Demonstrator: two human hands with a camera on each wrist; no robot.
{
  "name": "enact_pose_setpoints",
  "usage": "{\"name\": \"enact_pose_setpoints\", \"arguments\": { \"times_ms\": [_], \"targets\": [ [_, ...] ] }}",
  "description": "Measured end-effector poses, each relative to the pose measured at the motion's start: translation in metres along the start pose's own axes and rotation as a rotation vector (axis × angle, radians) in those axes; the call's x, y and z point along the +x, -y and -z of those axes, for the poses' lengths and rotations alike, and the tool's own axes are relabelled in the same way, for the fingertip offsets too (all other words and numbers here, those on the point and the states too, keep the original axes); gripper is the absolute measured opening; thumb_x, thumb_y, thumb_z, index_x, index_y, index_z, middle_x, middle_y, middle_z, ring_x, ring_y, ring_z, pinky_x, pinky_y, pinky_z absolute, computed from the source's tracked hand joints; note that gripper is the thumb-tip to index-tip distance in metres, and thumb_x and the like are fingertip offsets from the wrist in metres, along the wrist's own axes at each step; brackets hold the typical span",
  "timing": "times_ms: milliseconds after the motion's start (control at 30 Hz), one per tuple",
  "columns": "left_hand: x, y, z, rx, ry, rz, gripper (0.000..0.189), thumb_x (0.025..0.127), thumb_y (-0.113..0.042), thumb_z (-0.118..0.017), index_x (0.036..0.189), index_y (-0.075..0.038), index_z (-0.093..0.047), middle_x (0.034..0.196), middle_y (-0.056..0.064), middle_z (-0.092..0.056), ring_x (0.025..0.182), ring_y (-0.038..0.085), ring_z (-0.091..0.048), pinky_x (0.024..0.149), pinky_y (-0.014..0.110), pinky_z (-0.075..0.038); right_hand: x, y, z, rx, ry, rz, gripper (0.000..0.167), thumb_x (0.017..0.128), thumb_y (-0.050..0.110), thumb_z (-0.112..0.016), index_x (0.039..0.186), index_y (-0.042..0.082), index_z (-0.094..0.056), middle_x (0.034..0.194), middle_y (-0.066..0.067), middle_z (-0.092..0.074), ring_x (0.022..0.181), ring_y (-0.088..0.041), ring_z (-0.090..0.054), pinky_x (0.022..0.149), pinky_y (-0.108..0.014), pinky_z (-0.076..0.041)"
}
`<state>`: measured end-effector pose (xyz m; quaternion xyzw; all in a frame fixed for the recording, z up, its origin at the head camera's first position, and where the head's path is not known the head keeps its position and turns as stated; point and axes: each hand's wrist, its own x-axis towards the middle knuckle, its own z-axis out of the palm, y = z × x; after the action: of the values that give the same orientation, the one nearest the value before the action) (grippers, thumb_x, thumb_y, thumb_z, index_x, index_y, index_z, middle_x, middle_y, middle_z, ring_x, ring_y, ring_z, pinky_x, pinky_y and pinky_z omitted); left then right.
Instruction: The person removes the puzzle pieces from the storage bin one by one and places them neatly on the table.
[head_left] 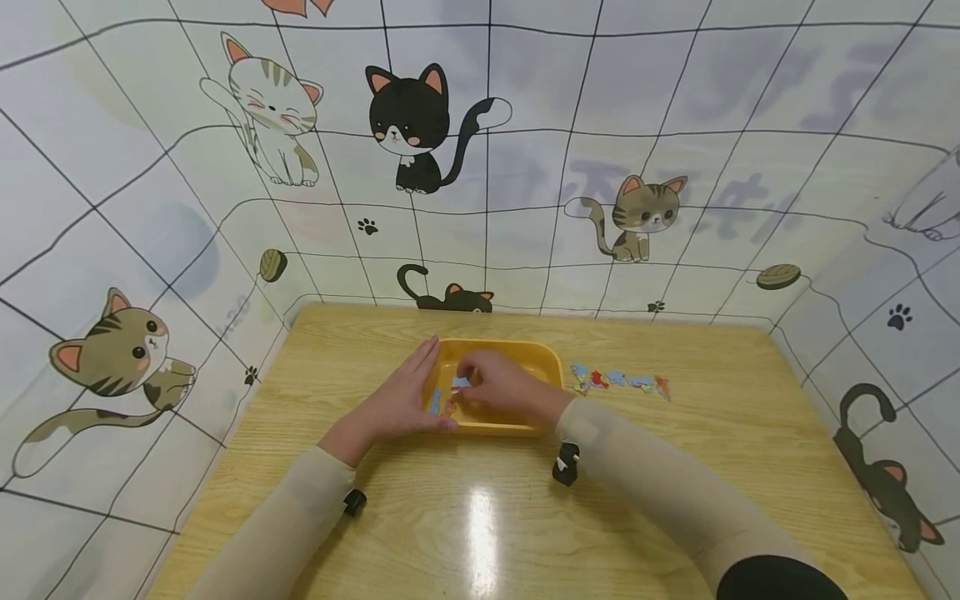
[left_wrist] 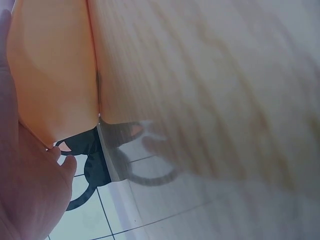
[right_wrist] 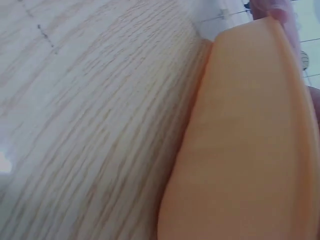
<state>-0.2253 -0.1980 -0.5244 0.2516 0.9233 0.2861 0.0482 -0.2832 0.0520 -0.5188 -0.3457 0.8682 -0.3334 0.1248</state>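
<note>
Sleeves (head_left: 660, 492): two, lower frame.
Tray (head_left: 495, 430): one, long axis left-right.
Left hand (head_left: 397, 402): straight-fingered on rim.
Right hand (head_left: 504, 387): bent, grip unclear.
Pieces (head_left: 615, 378): several, centre right.

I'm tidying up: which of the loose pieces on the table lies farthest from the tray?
The orange piece at the row's right end; the others, including the red piece, lie nearer the yellow tray.
</note>
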Motion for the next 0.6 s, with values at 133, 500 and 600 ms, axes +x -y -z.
{"name": "enact_pose_setpoints", "arguments": {
  "times_ms": [133, 500, 600],
  "targets": [
    [-0.001, 0.0, 0.0, 0.012, 0.001, 0.008, 0.148, 0.078, -0.082, -0.084, 0.177, -0.003, -0.007, 0.187, 0.003, 0.003, 0.171, 0.027, -0.002, 0.134, 0.053, -0.019, -0.013, 0.003, 0.01, 0.03, -0.023, 0.029, 0.024, 0.098, 0.018, -0.084, 0.117, 0.009, -0.072, 0.108, 0.002, -0.071, 0.079, -0.013, -0.058, 0.077, -0.031, -0.054],
    [0.001, 0.005, -0.006, 0.053, 0.002, 0.01, 0.15, 0.077, -0.084, -0.082, 0.177, -0.002, -0.006, 0.187, 0.007, 0.002, 0.171, 0.025, 0.0, 0.135, 0.049, -0.017, -0.057, 0.003, 0.037, -0.042, -0.161, 0.091, 0.022, 0.097, 0.014, -0.083, 0.117, 0.013, -0.072, 0.107, 0.003, -0.068, 0.066, -0.008, -0.051, 0.064, -0.029, -0.049],
    [0.002, 0.006, -0.005, 0.054, 0.002, 0.005, 0.149, 0.078, -0.083, -0.082, 0.177, -0.003, -0.005, 0.187, 0.006, 0.002, 0.171, 0.024, 0.0, 0.135, 0.049, -0.017, -0.07, 0.002, 0.045, -0.068, -0.191, 0.073, 0.021, 0.098, 0.016, -0.083, 0.116, 0.016, -0.071, 0.106, 0.004, -0.066, 0.067, -0.009, -0.051, 0.062, -0.03, -0.048]
  ]
}}
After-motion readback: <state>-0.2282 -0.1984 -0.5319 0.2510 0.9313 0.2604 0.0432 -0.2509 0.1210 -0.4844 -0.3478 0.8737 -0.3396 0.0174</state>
